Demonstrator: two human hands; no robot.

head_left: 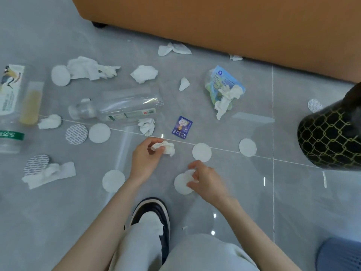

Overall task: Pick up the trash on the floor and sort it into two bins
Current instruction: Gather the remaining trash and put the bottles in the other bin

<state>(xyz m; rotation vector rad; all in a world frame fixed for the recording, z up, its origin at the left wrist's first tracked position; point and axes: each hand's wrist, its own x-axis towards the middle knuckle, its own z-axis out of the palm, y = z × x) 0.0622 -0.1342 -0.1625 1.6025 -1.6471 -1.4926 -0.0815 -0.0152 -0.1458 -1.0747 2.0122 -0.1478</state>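
My left hand [145, 156] holds a crumpled white tissue [165, 148] just above the grey tile floor. My right hand [205, 178] pinches round white cotton pads [182, 183] low over the floor. More round pads lie close by, such as one pad [201, 152] beyond my right hand and another pad [113, 180] left of my left forearm. A clear plastic bottle [117, 110] lies on its side further out. A small blue wrapper [182, 127] sits just past my left hand.
Crumpled tissues [144, 73] and a blue-and-clear plastic bag [224, 89] litter the floor below an orange sofa [214, 22]. A black bin with gold mesh [330, 139] stands right; a blue bin [340, 255] shows bottom right. Clear cups [11, 106] lie at left. My shoe [150, 216] is below.
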